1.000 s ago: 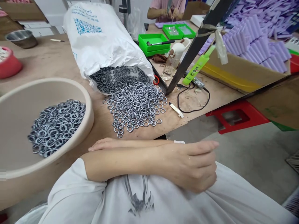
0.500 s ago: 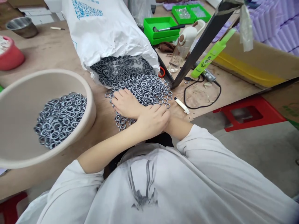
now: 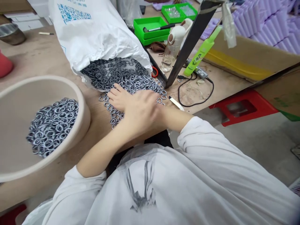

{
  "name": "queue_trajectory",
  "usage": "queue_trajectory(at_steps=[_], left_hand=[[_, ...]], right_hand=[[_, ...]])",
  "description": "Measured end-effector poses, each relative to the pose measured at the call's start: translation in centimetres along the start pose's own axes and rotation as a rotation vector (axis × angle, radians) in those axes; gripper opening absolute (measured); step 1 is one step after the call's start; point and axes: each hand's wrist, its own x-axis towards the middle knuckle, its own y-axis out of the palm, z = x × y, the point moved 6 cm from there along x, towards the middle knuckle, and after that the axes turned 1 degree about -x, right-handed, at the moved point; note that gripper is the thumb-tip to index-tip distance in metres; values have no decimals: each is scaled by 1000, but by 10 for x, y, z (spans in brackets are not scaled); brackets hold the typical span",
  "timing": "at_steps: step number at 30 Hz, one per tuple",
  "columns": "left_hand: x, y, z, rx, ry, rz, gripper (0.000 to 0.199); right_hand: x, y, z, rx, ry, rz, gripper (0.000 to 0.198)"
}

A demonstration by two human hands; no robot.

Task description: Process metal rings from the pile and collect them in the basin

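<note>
My right hand reaches across to the left and lies on the near edge of a pile of dark metal rings. Its fingers are spread, with nothing visible in them. My left hand crosses over my right wrist and forearm. Motion smears its fingers, and whether it touches the skin is unclear. The rings spill from the mouth of a white sack lying on the table. More rings lie heaped in a large beige basin on my left.
Beyond the rings stand green trays, a bottle and a slanted dark metal bar. A yellow-green tube, a black cable and a white-handled cutter lie on the right. Below is a red stool.
My left hand has shifted over my right forearm, its fingers uncurling and blurring. My right hand stays at the rings. The whole view has swung slightly, moving most table objects leftward.
</note>
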Motion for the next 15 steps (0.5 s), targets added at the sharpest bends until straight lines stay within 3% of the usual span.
queue_trajectory(at_steps=[2, 3, 5, 7, 9, 11, 13, 15], left_hand=[[-4, 13, -41, -75, 270, 62, 48], [-10, 19, -52, -74, 338, 77, 51], [-23, 29, -52, -45, 376, 103, 55], [-33, 32, -25, 20, 242, 86, 57], [-37, 25, 9, 92, 9, -4, 58], [-35, 17, 23, 107, -129, -93, 61], [-30, 17, 10, 49, -90, -109, 62], [-28, 18, -18, -48, 41, -113, 56]], right_hand=[[4, 5, 13, -180, -175, 150, 47], [5, 3, 16, -228, -248, 168, 35], [6, -2, 10, -364, -326, 197, 34], [7, -11, -7, -428, -291, 182, 36], [10, -17, -27, -448, -219, 166, 36], [12, -18, -38, -461, -184, 151, 37], [15, -16, -35, -478, -218, 125, 36], [15, -15, -25, -512, -280, 78, 35]])
